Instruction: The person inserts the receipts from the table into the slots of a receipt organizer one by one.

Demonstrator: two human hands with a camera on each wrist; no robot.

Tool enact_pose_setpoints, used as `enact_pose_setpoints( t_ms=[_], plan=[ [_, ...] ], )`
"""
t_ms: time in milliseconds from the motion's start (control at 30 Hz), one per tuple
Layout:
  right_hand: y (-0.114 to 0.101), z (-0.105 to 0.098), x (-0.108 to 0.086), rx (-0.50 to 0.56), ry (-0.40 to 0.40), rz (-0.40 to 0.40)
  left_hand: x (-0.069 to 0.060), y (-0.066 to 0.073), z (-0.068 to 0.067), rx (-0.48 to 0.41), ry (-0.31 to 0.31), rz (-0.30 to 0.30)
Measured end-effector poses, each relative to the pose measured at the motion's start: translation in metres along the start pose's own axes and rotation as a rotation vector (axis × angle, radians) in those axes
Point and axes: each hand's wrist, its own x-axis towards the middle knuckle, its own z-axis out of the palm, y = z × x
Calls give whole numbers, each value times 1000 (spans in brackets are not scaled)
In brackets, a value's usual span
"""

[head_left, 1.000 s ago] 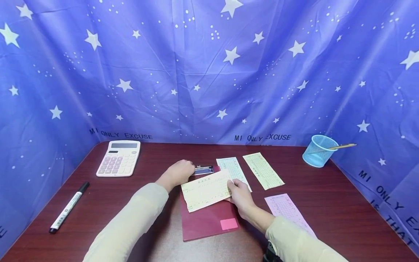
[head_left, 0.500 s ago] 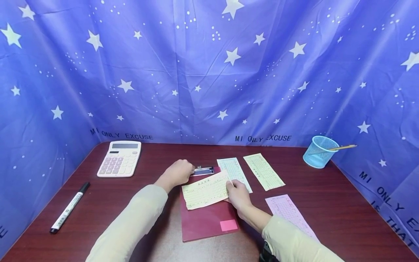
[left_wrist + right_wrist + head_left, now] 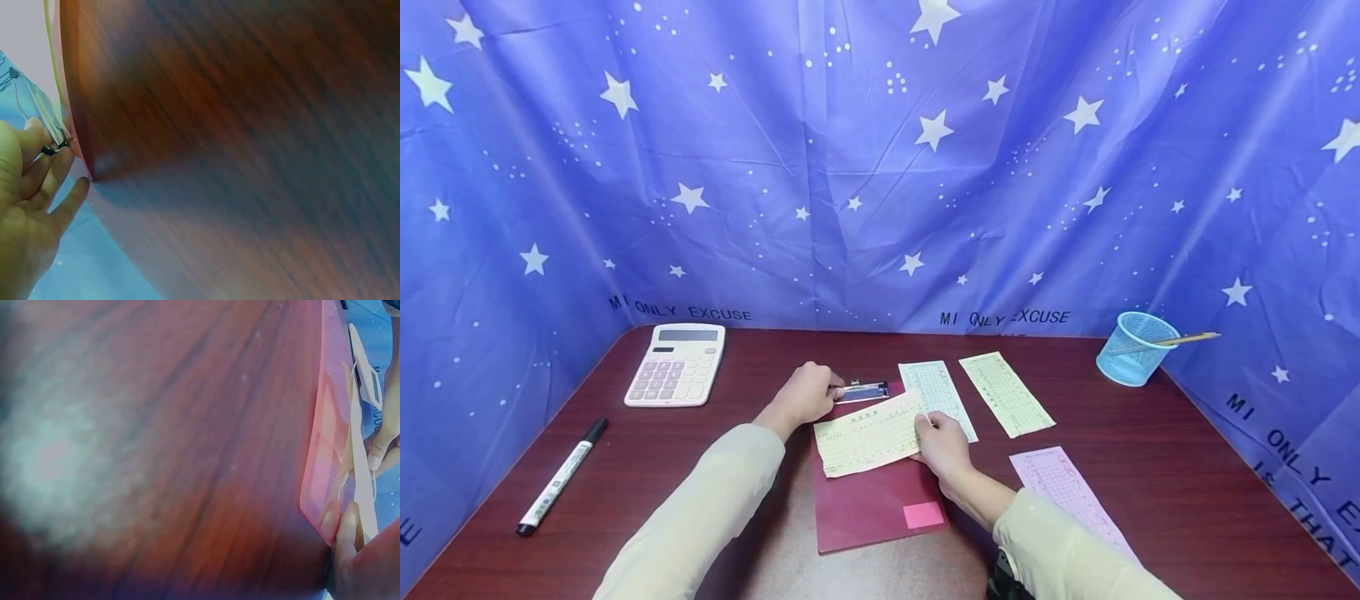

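Observation:
A dark red clipboard with a pink label lies at the front middle of the desk. At its top left corner my left hand grips the metal clip; the left wrist view shows thumb and fingers pinching at the clip's end. Between the thumb and fingers of my right hand is the right end of a pale yellow slip, held tilted over the board just below the clip. Edge-on in the right wrist view, the slip stands off the board.
Beyond my right hand lie a blue-green slip, a yellow-green slip and a pink slip. A blue mesh cup holding a pencil stands back right. On the left are a calculator and a marker.
The yellow slip in my right hand has shifted slightly left and its lower edge has risen a little. My left hand stays at the clip, and the board has hardly moved.

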Motion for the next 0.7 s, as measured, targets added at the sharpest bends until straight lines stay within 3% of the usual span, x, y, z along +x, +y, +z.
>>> enact_pose_setpoints(
  t_ms=[300, 700],
  plan=[
    [-6, 6, 7, -47, 52, 72, 1, 0, -1, -16, -21, -46],
    [-8, 14, 12, -34, 76, 83, -1, 3, -3, 35, -17, 0]
  ],
)
